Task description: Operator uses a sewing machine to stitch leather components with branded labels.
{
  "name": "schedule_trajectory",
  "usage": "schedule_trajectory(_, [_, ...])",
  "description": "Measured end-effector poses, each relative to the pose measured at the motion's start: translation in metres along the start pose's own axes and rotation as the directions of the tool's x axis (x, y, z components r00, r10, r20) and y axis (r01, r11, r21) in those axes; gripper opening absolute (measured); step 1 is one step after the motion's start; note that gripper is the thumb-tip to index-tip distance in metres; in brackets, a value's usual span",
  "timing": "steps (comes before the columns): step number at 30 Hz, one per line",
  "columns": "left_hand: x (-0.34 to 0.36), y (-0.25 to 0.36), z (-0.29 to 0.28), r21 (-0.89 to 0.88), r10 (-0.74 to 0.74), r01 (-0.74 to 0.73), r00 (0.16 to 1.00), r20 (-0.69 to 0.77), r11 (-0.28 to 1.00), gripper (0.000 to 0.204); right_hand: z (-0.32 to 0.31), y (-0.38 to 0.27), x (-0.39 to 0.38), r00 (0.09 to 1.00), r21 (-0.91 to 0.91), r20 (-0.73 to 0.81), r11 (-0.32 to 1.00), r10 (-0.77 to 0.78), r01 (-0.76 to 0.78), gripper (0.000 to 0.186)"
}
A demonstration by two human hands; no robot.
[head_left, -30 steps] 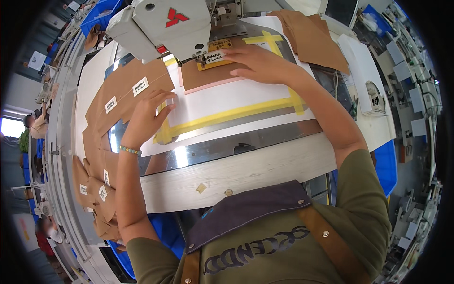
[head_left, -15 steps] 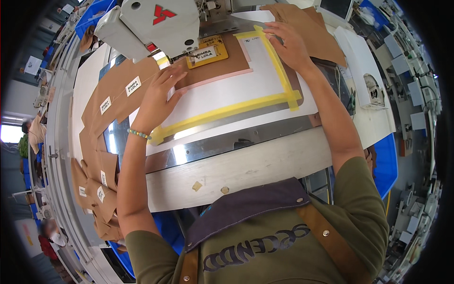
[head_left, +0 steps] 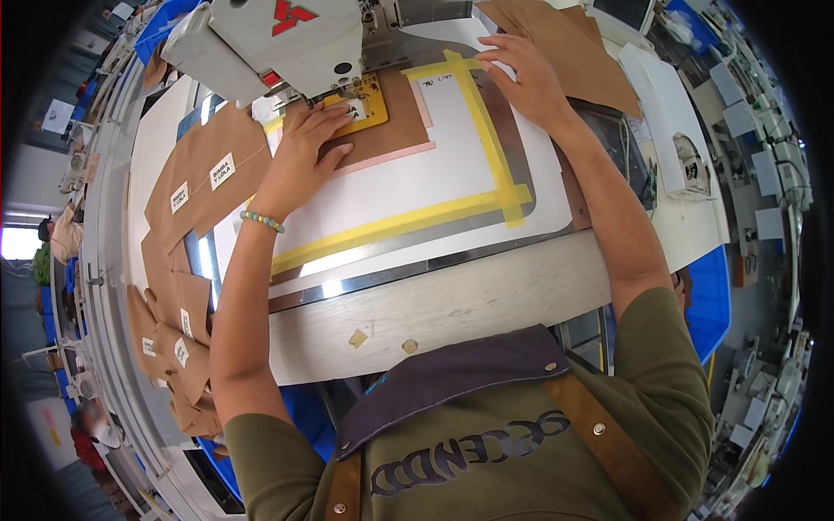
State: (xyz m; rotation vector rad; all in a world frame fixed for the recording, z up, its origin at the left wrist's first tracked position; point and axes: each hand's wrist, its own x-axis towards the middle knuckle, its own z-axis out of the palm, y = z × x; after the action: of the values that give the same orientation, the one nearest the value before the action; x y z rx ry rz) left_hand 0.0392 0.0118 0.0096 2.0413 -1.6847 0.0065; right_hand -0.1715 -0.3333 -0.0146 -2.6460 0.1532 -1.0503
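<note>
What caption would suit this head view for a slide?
Left hand presses a brown fabric piece under the sewing machine; right hand rests on the yellow-taped template.

This is a garment sewing factory floor. A white industrial sewing machine (head_left: 278,39) stands over a white template plate edged with yellow tape (head_left: 417,187) on the table (head_left: 452,304), stacks of cut brown fabric pieces with white labels (head_left: 204,178) lie beside it, and further workstations line both sides.
</note>
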Motion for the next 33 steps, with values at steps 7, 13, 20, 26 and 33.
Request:
schedule_trajectory(7, [0.003,-0.005,0.003,0.018,0.010,-0.010,1.000,0.013,1.000,0.040,0.000,0.001,0.000,1.000,-0.006,0.008,1.000,-0.017,0.017,0.024])
schedule_trajectory(13, [0.003,-0.004,0.000,0.076,0.025,-0.028,0.999,0.035,0.997,0.040,0.001,0.001,0.000,1.000,0.015,0.020,1.000,0.001,-0.001,0.021])
schedule_trajectory(20, [0.006,-0.005,0.001,0.078,0.018,-0.025,0.996,0.082,0.997,0.043,0.002,0.005,-0.002,1.000,-0.018,-0.002,1.000,-0.013,0.013,0.023])
schedule_trajectory(26, [0.015,-0.017,0.008,0.101,0.012,-0.014,1.000,0.019,0.995,0.042,0.006,0.004,-0.004,0.999,0.000,-0.020,0.999,-0.033,0.033,0.021])
schedule_trajectory(33, [0.020,-0.028,0.007,0.079,-0.055,0.054,0.999,0.002,0.995,0.046,0.005,0.003,-0.002,1.000,0.002,0.000,1.000,-0.019,0.019,0.021])
